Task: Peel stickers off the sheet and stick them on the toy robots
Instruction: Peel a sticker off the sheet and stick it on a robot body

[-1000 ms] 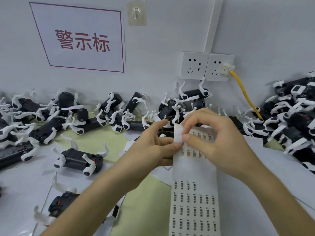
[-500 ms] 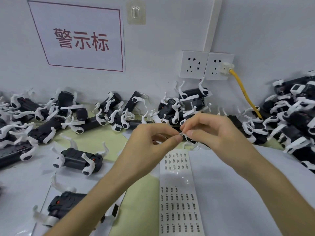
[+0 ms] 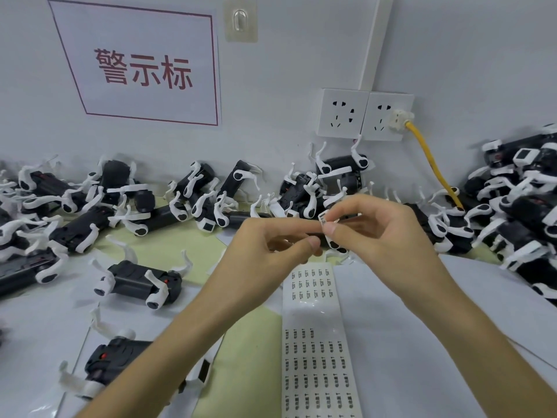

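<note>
Presently a sticker [image 3: 322,219] is pinched by the right hand [image 3: 379,236]; the eight-o'clock toy robot [image 3: 137,280] lies nearer the curled left hand [image 3: 265,251], hold indiscernible.

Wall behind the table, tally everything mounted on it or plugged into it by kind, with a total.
Sign: 1
Adhesive hook: 1
Socket plates: 2
Cable trunking: 1
Plug with yellow cable: 1
Total: 6
</note>
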`<state>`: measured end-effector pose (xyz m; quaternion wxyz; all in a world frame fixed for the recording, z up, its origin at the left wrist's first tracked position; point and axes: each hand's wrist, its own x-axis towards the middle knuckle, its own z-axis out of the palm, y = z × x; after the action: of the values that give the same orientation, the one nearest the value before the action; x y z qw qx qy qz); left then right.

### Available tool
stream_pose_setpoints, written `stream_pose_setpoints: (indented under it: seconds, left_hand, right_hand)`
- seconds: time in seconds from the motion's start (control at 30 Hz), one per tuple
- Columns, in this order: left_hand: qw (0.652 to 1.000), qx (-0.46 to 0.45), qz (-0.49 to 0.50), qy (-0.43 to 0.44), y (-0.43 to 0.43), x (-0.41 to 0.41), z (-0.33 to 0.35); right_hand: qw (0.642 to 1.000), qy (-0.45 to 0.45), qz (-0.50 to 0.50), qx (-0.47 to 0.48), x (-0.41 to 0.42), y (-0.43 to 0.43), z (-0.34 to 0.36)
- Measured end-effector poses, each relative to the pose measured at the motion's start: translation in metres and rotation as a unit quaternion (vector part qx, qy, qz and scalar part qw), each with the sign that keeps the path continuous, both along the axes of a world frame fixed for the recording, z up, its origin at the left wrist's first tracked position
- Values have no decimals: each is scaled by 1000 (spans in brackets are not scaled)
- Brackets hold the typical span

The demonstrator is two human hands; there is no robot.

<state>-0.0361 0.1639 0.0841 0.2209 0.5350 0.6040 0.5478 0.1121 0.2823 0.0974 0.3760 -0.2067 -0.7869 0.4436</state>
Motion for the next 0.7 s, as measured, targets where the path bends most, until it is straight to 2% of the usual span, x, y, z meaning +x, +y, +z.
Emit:
stream_pose_setpoints:
  seconds: [0.13, 0.23, 0.33, 0.37, 0.43, 0.5, 0.6, 0.7]
  left_hand:
    - [1000, -1, -2, 25, -1, 0, 0]
    - [999, -6, 13, 52, 1, -2, 0]
    - [988, -14, 97, 121, 2, -12, -3]
    - [975, -27, 142, 170, 1, -18, -4]
    - [926, -103, 196, 305, -1, -32, -5]
    - [882, -229, 178, 371, -2, -44, -8]
    - [873, -330, 127, 337, 0, -54, -17]
    - [870, -323, 156, 339, 2, -55, -22]
  right_hand:
    - [1000, 13, -23, -10, 0, 0, -2]
    - [999, -2, -29, 21, -2, -3, 0]
    - [999, 11, -30, 35, -1, -4, 0]
    - [999, 22, -30, 30, -1, -3, 0]
    - [999, 40, -33, 17, 1, -2, 1]
    - [998, 47, -38, 10, 1, -1, 1]
    - [998, 49, -30, -3, 0, -1, 0]
    - [999, 40, -21, -10, -1, -2, 0]
